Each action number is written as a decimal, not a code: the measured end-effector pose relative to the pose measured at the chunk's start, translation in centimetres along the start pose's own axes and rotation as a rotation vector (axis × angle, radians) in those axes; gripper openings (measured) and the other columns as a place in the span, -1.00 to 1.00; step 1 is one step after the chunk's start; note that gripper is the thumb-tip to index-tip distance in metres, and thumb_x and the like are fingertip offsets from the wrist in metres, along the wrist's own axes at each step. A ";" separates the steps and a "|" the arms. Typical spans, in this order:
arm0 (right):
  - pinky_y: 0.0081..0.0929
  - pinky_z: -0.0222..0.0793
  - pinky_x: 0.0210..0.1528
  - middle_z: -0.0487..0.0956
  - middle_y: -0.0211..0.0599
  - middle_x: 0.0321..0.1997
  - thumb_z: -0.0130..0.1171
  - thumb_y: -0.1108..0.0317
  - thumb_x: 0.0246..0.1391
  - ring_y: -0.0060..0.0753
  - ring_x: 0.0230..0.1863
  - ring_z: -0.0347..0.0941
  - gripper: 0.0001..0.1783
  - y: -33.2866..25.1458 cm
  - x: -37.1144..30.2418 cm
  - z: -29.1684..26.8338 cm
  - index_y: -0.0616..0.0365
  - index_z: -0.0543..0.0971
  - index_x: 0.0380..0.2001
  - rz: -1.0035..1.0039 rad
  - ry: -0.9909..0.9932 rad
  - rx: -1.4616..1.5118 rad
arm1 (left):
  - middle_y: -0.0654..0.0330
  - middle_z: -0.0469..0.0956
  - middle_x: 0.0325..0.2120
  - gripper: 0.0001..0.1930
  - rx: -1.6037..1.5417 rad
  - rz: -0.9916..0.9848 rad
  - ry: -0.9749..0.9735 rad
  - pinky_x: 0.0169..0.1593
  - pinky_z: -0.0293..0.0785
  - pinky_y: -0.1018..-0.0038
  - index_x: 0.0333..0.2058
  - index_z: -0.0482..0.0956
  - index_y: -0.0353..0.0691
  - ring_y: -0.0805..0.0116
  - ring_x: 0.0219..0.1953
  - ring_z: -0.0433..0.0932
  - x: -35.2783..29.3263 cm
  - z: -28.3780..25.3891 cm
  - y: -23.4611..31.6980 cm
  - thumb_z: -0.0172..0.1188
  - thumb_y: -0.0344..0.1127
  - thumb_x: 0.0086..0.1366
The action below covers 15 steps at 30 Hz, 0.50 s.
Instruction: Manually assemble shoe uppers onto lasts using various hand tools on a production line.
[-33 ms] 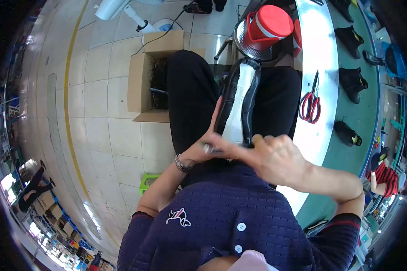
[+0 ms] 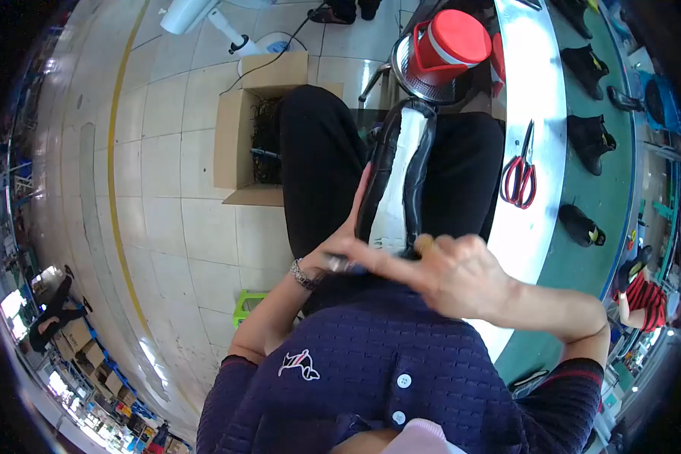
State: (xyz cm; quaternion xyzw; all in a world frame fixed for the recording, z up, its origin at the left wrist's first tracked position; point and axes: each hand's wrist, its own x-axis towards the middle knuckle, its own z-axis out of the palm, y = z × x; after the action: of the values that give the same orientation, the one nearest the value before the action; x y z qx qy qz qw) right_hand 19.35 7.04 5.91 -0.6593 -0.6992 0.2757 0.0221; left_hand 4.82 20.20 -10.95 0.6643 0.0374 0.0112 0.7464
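A black shoe upper (image 2: 386, 155) lies sole-side up between my thighs, its toe pointing away from me. A long white insole (image 2: 390, 208) shows in the middle, with black material folded in round its edges. My left hand (image 2: 346, 236) wraps the shoe's left side near the heel, one finger stretched along it. Crossing over the heel end is my right hand (image 2: 458, 276), its index finger reaching left and the others curled. A small blurred metallic piece (image 2: 339, 262) shows by that fingertip. What the right hand grips is hidden.
Red-handled scissors (image 2: 519, 181) lie on the white bench (image 2: 533, 83) at my right. A red container (image 2: 458, 41) stands on a round metal stool (image 2: 405, 68) ahead. An open cardboard box (image 2: 231, 151) sits at my left. Black boots (image 2: 592, 140) stand on a green surface beyond the bench.
My right hand has shifted slightly to the left and toward me, uncovering a bit more of the insole's heel end. The left hand stays on the shoe.
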 end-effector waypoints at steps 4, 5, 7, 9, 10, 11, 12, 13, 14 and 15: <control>-0.46 0.41 -0.73 0.48 -0.22 -0.66 0.00 0.42 0.15 -0.42 -0.75 0.46 -0.14 2.3 0.9 1.3 -0.32 -0.11 0.44 0.262 -0.032 0.065 | 0.14 -0.06 0.37 0.37 -0.620 -0.461 -0.059 0.37 0.03 0.29 0.37 -0.61 0.17 0.34 0.33 0.07 -0.5 0.4 1.8 0.46 -0.52 -0.03; -0.45 0.43 -0.71 0.49 -0.20 -0.64 -0.02 0.43 0.16 -0.39 -0.72 0.48 -0.15 3.3 1.2 0.9 -0.30 -0.10 0.43 0.257 -0.107 0.141 | 0.13 -0.05 0.37 0.35 -0.576 -0.490 -0.069 0.35 0.05 0.30 0.37 -0.61 0.18 0.34 0.33 0.09 -0.2 0.3 2.3 0.44 -0.51 0.00; -0.46 0.43 -0.71 0.51 -0.18 -0.60 -0.04 0.44 0.17 -0.39 -0.69 0.50 -0.16 2.2 0.8 -0.1 -0.31 -0.11 0.43 0.165 -0.136 0.105 | 0.12 -0.07 0.38 0.37 -0.688 -0.442 -0.048 0.35 0.06 0.31 0.37 -0.61 0.19 0.34 0.33 0.10 -0.6 -0.1 1.6 0.44 -0.53 -0.03; -0.48 0.42 -0.72 0.54 -0.14 -0.50 -0.06 0.45 0.18 -0.33 -0.62 0.53 -0.16 0.7 0.4 -0.3 -0.38 -0.11 0.43 -0.014 -0.142 0.108 | 0.11 -0.10 0.39 0.40 -0.918 -0.341 -0.017 0.34 0.08 0.32 0.36 -0.62 0.23 0.35 0.33 0.11 -1.0 -0.3 1.0 0.44 -0.57 -0.08; -0.45 0.37 -0.68 0.45 -0.23 -0.57 0.09 0.42 0.03 -0.35 -0.67 0.48 -0.04 0.1 -0.1 0.4 -0.62 -0.06 0.40 -0.029 -0.030 0.049 | 0.12 -0.10 0.40 0.38 -0.518 -0.324 -0.022 0.34 0.11 0.33 0.38 -0.58 0.22 0.32 0.33 0.13 -0.1 0.1 2.7 0.43 -0.55 -0.09; -0.46 0.37 -0.68 0.45 -0.24 -0.58 0.09 0.41 0.03 -0.35 -0.67 0.48 -0.05 0.4 0.0 1.0 -0.63 -0.04 0.39 0.003 -0.010 0.024 | 0.13 -0.08 0.39 0.37 -0.716 -0.435 -0.047 0.32 0.15 0.35 0.38 -0.56 0.21 0.32 0.32 0.16 -1.2 -0.4 1.0 0.44 -0.53 -0.07; -0.47 0.36 -0.68 0.44 -0.24 -0.59 0.09 0.40 0.04 -0.35 -0.68 0.47 -0.06 0.7 0.1 1.3 -0.65 -0.03 0.39 0.036 0.010 -0.001 | 0.13 -0.06 0.39 0.35 -0.913 -0.545 -0.072 0.31 0.18 0.37 0.39 -0.54 0.21 0.33 0.30 0.19 -2.3 -1.1 -0.6 0.44 -0.51 -0.05; -0.47 0.36 -0.68 0.44 -0.25 -0.61 0.09 0.40 0.05 -0.35 -0.68 0.47 -0.08 1.9 0.6 0.8 -0.63 -0.01 0.39 0.060 -0.018 -0.003 | 0.13 -0.06 0.39 0.35 -0.906 -0.540 -0.071 0.31 0.18 0.37 0.39 -0.54 0.21 0.33 0.30 0.19 -1.8 -1.5 -0.1 0.44 -0.51 -0.05; -0.47 0.36 -0.68 0.44 -0.25 -0.62 0.09 0.40 0.06 -0.36 -0.68 0.47 -0.09 2.9 1.0 0.1 -0.61 0.00 0.39 0.085 -0.045 -0.004 | 0.13 -0.01 0.37 0.31 -0.664 -0.454 -0.170 0.28 0.22 0.39 0.39 -0.53 0.19 0.35 0.26 0.24 -1.2 -2.0 0.6 0.43 -0.48 -0.02; -0.44 0.36 -0.67 0.42 -0.30 -0.67 0.11 0.37 0.11 -0.37 -0.69 0.46 -0.16 2.5 0.9 -0.6 -0.54 0.07 0.38 0.161 -0.064 -0.068 | 0.12 0.05 0.35 0.28 -0.418 -0.365 -0.262 0.25 0.27 0.42 0.39 -0.51 0.17 0.37 0.22 0.29 -0.6 -2.3 1.1 0.42 -0.44 0.02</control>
State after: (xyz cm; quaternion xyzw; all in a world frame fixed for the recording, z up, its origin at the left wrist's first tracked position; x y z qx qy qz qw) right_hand 21.71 8.06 5.03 -0.7045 -0.6533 0.2738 -0.0448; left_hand 4.07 22.59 -10.09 0.4742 0.0566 -0.2014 0.8552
